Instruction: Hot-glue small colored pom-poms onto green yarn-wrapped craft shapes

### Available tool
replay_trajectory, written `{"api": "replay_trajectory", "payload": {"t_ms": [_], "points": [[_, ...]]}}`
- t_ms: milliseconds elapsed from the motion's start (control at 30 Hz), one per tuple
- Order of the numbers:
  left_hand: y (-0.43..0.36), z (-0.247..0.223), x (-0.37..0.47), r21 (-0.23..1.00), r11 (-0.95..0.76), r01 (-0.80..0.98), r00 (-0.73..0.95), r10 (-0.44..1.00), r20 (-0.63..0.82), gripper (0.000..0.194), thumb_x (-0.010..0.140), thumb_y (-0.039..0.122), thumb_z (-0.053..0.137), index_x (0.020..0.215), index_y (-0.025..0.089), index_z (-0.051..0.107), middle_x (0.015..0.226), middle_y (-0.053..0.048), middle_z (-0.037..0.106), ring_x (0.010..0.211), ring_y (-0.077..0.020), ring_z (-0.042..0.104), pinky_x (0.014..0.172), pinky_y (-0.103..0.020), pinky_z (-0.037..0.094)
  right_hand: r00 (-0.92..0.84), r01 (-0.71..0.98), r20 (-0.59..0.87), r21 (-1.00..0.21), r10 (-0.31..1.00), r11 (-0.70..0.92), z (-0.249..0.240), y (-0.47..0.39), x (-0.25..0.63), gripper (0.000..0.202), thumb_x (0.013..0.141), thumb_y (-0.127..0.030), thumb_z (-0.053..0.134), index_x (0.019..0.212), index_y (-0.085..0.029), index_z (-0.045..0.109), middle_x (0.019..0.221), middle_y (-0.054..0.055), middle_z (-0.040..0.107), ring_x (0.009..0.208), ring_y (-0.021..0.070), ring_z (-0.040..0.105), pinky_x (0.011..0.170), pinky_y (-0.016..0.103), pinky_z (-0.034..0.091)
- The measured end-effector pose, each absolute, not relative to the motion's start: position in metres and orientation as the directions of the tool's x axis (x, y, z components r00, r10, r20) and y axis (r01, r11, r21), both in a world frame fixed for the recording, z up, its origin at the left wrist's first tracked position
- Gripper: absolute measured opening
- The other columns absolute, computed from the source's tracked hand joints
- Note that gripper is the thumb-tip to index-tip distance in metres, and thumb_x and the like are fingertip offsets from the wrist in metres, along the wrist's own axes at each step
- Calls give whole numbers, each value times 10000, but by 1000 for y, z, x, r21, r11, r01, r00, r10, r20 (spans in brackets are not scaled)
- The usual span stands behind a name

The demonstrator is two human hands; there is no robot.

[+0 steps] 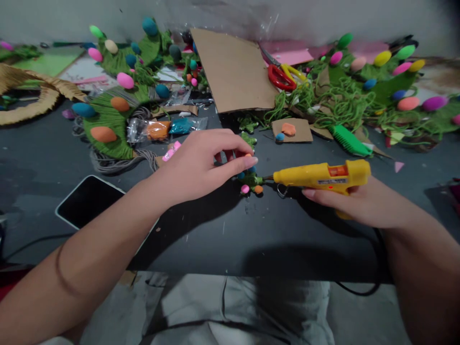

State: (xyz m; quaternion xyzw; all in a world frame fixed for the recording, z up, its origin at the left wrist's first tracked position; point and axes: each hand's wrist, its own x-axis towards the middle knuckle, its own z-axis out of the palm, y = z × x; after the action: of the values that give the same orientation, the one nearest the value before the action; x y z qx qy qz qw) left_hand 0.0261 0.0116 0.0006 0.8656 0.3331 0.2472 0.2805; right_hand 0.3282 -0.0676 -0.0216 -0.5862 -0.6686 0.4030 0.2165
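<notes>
My right hand [366, 201] is wrapped round a yellow hot glue gun [316, 175], its nozzle pointing left. The tip is at a small green yarn-wrapped piece [253, 181] dotted with little coloured balls, among them a pink ball [245, 189] and an orange ball [258, 189]. Over that piece, my left hand [212, 165] has thumb and forefinger pinched on a small orange ball [247, 155], mostly hidden by the fingertips. Just behind lie small green yarn pieces [247, 124]. A cardboard scrap [302, 132] bears a lump of orange clay [288, 129] and a blue ball [280, 137].
A phone [89, 201] lies by my left forearm. Behind are a cardboard sheet [233, 72], red and yellow scissors [282, 79], a green brush [350, 140], tangled green yarn [338, 103] and a green yarn-wrapped shape [108, 117]. The glue gun's cord [377, 268] hangs over the table's front edge.
</notes>
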Motion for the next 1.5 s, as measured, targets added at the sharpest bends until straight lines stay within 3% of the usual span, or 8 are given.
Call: {"api": "replay_trajectory", "payload": {"t_ms": [667,867,1233,1500], "points": [[9,-3,26,676,-626,389,718,666,203,229,1021,450,631,1013,227,678,950,-4,762,829,-148,711,705,-261,513,-236,602,-146,-798,961,26,-22,-68,326,181,818,-393,738,918,-249,784,874,8,811,774,229,770,740,359,678],[7,-2,26,721,-579,380,761,639,113,241,1072,459,539,1052,233,621,935,11,780,818,-151,730,688,-273,495,-240,602,-143,-798,960,31,-21,-67,323,147,809,-372,724,888,-256,769,854,1,809,744,223,765,701,342,671],[7,-1,29,676,-615,406,795,602,70,260,1098,445,477,1018,224,589,872,28,783,761,-151,714,740,-308,459,-256,622,-166,-783,952,31,-20,-70,328,133,830,-365,713,905,-275,776,815,-6,795,704,229,752,641,332,651],[7,-1,30,671,-619,408,795,603,73,263,1099,444,481,1006,220,582,863,34,779,766,-145,703,752,-305,454,-218,678,-227,-735,949,-20,-17,-73,334,181,821,-409,707,913,-271,779,855,9,803,733,245,754,683,360,662]]}}
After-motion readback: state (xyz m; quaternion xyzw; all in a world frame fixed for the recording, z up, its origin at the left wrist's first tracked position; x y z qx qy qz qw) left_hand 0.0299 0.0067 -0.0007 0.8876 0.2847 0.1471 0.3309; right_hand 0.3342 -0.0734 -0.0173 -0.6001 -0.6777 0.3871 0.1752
